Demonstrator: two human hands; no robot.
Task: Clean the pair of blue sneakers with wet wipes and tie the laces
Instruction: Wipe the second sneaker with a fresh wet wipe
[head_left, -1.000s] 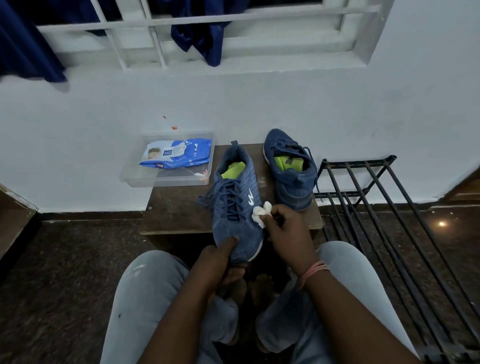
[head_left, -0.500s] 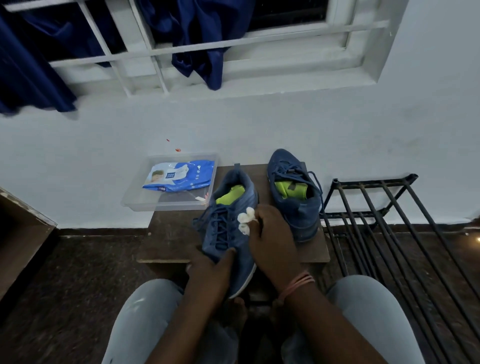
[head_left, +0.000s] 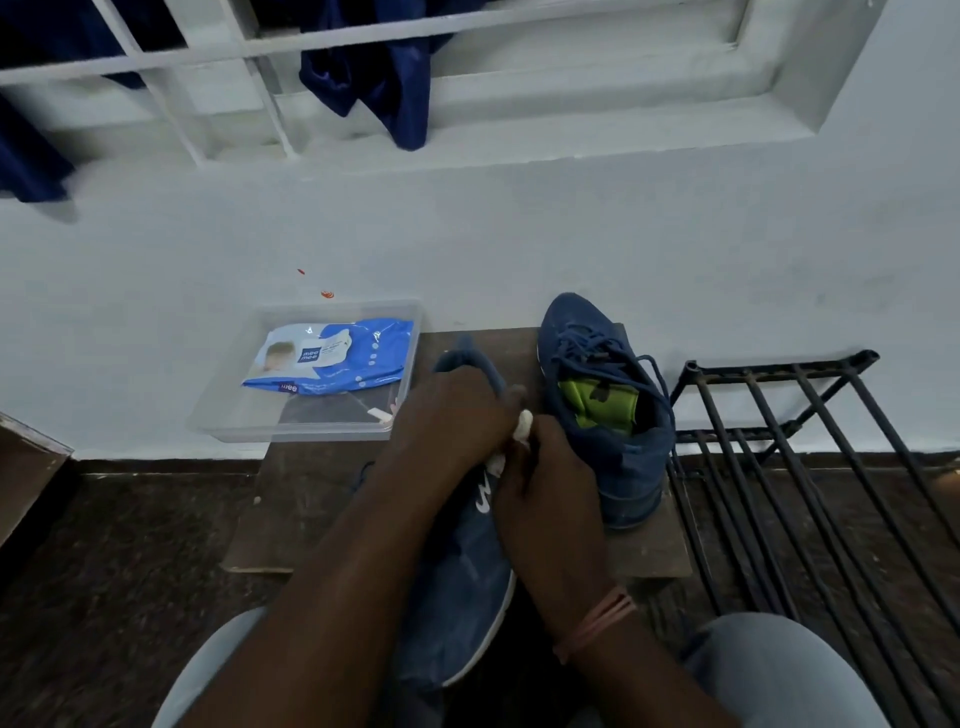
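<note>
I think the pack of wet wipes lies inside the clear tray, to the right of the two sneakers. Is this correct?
Not quite. The head view shows the pack of wet wipes inside the clear tray, but to the left of the two sneakers, not the right. On their right stands a black metal rack.

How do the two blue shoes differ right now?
The near sneaker is gripped by the left hand and wiped by the right hand; the far sneaker stands untouched on the stool. The far one's green insole shows; the near one's opening is covered. Both are blue.
</note>
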